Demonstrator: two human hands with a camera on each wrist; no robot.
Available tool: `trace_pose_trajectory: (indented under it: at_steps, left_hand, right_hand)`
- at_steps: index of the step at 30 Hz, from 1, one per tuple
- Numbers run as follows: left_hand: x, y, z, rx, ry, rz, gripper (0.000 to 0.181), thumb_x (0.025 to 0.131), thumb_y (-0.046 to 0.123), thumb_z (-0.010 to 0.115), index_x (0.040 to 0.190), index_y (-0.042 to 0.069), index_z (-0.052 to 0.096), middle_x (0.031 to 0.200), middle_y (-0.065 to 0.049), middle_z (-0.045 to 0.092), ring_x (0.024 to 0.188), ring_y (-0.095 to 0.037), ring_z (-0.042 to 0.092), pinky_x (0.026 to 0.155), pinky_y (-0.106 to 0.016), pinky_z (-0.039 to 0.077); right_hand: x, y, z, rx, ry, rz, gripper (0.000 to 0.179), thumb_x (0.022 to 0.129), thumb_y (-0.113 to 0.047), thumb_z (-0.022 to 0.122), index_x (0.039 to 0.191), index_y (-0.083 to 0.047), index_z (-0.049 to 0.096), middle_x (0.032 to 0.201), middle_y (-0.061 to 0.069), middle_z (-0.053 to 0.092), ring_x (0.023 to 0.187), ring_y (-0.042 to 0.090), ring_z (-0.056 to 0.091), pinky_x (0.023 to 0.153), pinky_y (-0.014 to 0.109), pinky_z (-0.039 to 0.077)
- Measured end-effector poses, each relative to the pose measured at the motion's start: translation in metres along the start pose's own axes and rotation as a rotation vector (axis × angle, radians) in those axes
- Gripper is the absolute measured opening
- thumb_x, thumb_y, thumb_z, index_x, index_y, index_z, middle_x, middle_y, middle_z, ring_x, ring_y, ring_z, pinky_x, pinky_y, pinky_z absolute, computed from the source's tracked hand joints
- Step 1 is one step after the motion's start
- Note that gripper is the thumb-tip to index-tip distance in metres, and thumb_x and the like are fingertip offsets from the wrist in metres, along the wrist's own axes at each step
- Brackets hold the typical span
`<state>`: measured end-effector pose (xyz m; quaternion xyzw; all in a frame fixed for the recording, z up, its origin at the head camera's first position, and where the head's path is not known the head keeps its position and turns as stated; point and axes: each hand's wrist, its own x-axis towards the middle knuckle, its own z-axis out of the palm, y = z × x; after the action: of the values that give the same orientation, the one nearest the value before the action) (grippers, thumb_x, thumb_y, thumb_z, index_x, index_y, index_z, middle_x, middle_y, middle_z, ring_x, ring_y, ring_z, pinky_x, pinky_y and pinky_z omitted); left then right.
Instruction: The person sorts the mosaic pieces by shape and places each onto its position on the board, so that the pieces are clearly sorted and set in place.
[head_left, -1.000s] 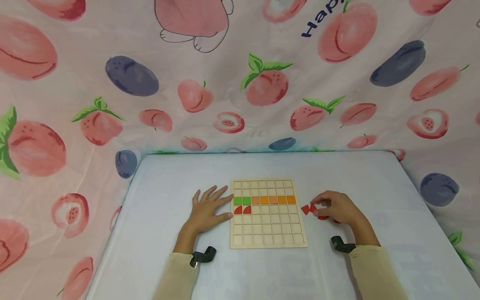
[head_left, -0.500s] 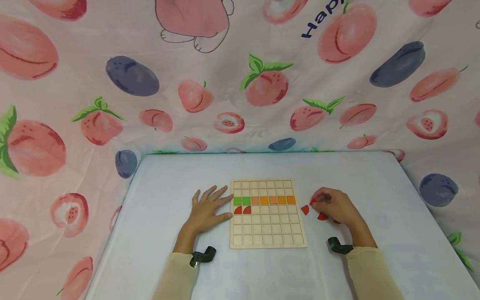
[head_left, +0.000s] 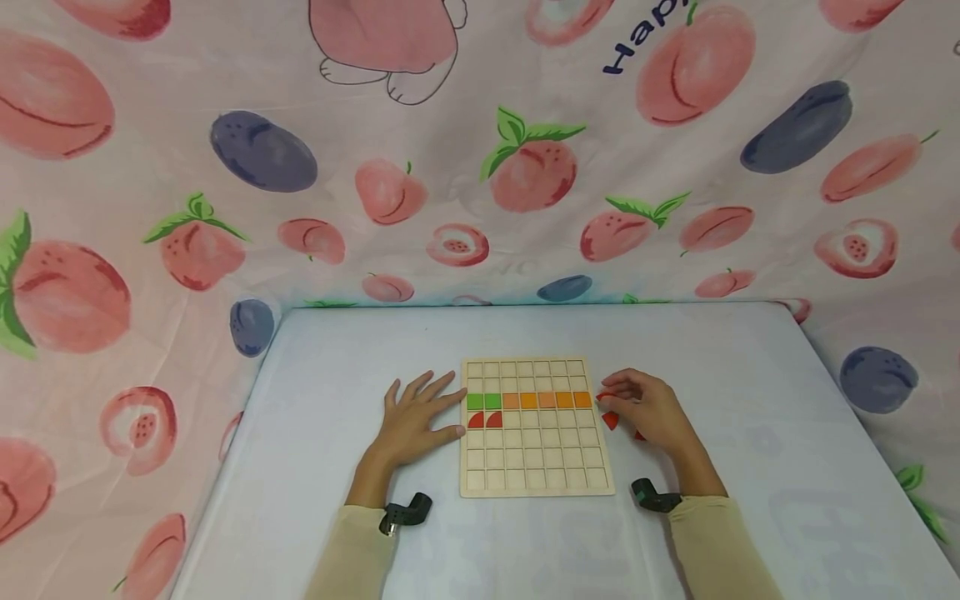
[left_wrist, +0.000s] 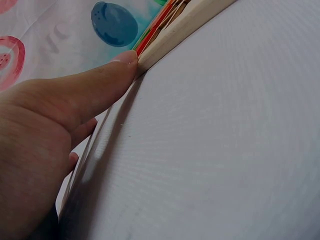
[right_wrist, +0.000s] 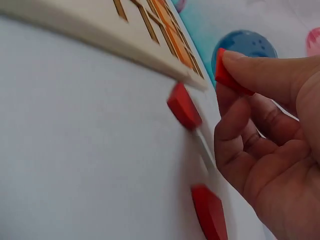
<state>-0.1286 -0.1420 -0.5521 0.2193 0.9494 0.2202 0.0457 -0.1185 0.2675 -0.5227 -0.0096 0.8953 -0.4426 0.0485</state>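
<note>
A pale wooden grid board [head_left: 536, 479] lies on the white table. Green and orange square tiles [head_left: 528, 401] line one row, and two red quarter-circle tiles [head_left: 484, 420] occupy the left of the row below. My left hand [head_left: 411, 425] is spread flat with thumb and little finger at the board's left edge; in the left wrist view its thumb [left_wrist: 100, 85] touches that edge. Right of the board, my right hand [head_left: 645, 408] pinches a red tile [right_wrist: 229, 75] between thumb and fingers, raised above the table. Loose red tiles [right_wrist: 185, 106] lie beneath it, partly hidden in the head view.
The white table [head_left: 360, 333] extends around the board. Behind it hangs a fruit-printed cloth [head_left: 450, 192]. Dark wrist cameras [head_left: 407, 512] are strapped on both wrists, below beige sleeves [head_left: 720, 542].
My right hand has picked up a red tile from the loose ones and moved left with it toward the board's right edge. The left hand has stayed in place.
</note>
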Motion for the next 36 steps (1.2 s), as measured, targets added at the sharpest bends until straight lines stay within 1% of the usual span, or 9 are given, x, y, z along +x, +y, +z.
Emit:
trace_pose_trajectory:
  at_steps: [6, 9, 13, 15, 18, 19, 21, 29, 36]
  left_hand:
    - [0.000, 0.001, 0.000, 0.005, 0.000, -0.007, 0.066, 0.092, 0.064, 0.061, 0.151, 0.039, 0.049, 0.167, 0.009, 0.032, 0.158, -0.029, 0.020, 0.120, -0.070, 0.002]
    - [-0.001, 0.001, 0.000, 0.007, 0.005, -0.006, 0.066, 0.091, 0.064, 0.061, 0.151, 0.039, 0.049, 0.167, 0.009, 0.033, 0.158, -0.029, 0.020, 0.120, -0.070, 0.002]
    - [-0.001, 0.001, 0.000, 0.009, 0.008, -0.005, 0.066, 0.091, 0.064, 0.061, 0.151, 0.039, 0.049, 0.167, 0.008, 0.033, 0.158, -0.029, 0.020, 0.120, -0.071, 0.002]
    - [0.000, 0.001, 0.000, 0.009, 0.009, -0.004, 0.066, 0.091, 0.064, 0.061, 0.151, 0.039, 0.049, 0.167, 0.008, 0.033, 0.158, -0.029, 0.021, 0.120, -0.071, 0.002]
    - [-0.001, 0.000, 0.000, 0.007, 0.012, -0.003, 0.066, 0.091, 0.064, 0.062, 0.151, 0.038, 0.050, 0.167, 0.008, 0.033, 0.158, -0.030, 0.021, 0.120, -0.071, 0.002]
    - [-0.001, 0.000, 0.001, 0.008, 0.011, -0.002, 0.066, 0.091, 0.064, 0.062, 0.151, 0.038, 0.049, 0.167, 0.008, 0.033, 0.158, -0.030, 0.021, 0.120, -0.071, 0.002]
    - [0.000, 0.000, 0.001, 0.010, 0.008, -0.002, 0.066, 0.091, 0.065, 0.061, 0.151, 0.039, 0.049, 0.167, 0.008, 0.033, 0.158, -0.029, 0.020, 0.120, -0.070, 0.002]
    - [0.001, -0.001, 0.002, 0.002, -0.002, -0.004, 0.066, 0.092, 0.065, 0.060, 0.151, 0.040, 0.049, 0.168, 0.009, 0.032, 0.158, -0.028, 0.019, 0.120, -0.070, 0.000]
    - [0.001, -0.002, 0.002, 0.008, -0.001, -0.003, 0.066, 0.092, 0.066, 0.059, 0.152, 0.041, 0.048, 0.168, 0.010, 0.031, 0.158, -0.028, 0.019, 0.120, -0.070, 0.000]
  right_hand:
    - [0.004, -0.009, 0.011, 0.269, -0.079, 0.022, 0.035, 0.096, -0.013, 0.072, 0.129, -0.004, 0.062, 0.110, 0.019, 0.067, 0.083, 0.022, 0.075, 0.069, 0.032, 0.063]
    - [0.004, -0.015, 0.015, 0.325, -0.115, 0.032, 0.036, 0.098, -0.011, 0.069, 0.131, -0.002, 0.060, 0.111, 0.020, 0.063, 0.076, 0.022, 0.075, 0.063, 0.033, 0.062]
    - [0.006, -0.021, 0.020, 0.322, -0.136, 0.020, 0.035, 0.097, -0.015, 0.070, 0.129, -0.002, 0.062, 0.111, 0.021, 0.067, 0.073, 0.024, 0.073, 0.057, 0.029, 0.056]
    - [0.008, -0.023, 0.024, 0.305, -0.138, 0.007, 0.032, 0.095, -0.016, 0.074, 0.123, -0.002, 0.065, 0.110, 0.019, 0.071, 0.078, 0.023, 0.074, 0.060, 0.028, 0.057]
    - [0.010, -0.027, 0.031, 0.256, -0.143, -0.021, 0.028, 0.091, -0.019, 0.079, 0.114, -0.005, 0.071, 0.105, 0.014, 0.075, 0.086, 0.018, 0.073, 0.071, 0.026, 0.059]
    - [0.010, -0.028, 0.034, 0.250, -0.147, -0.025, 0.027, 0.089, -0.020, 0.080, 0.111, -0.006, 0.073, 0.103, 0.013, 0.076, 0.087, 0.017, 0.072, 0.075, 0.025, 0.059]
    - [0.010, -0.032, 0.038, 0.226, -0.150, -0.036, 0.025, 0.087, -0.022, 0.082, 0.108, -0.008, 0.076, 0.100, 0.010, 0.077, 0.086, 0.015, 0.071, 0.077, 0.023, 0.057]
    - [0.011, -0.046, 0.055, 0.225, -0.205, -0.053, 0.020, 0.094, -0.017, 0.074, 0.112, -0.010, 0.075, 0.104, 0.008, 0.078, 0.087, 0.016, 0.073, 0.079, 0.022, 0.057]
    - [0.015, -0.058, 0.076, 0.236, -0.223, -0.044, 0.017, 0.089, -0.016, 0.080, 0.105, -0.011, 0.074, 0.094, 0.004, 0.076, 0.081, 0.015, 0.073, 0.074, 0.028, 0.060]
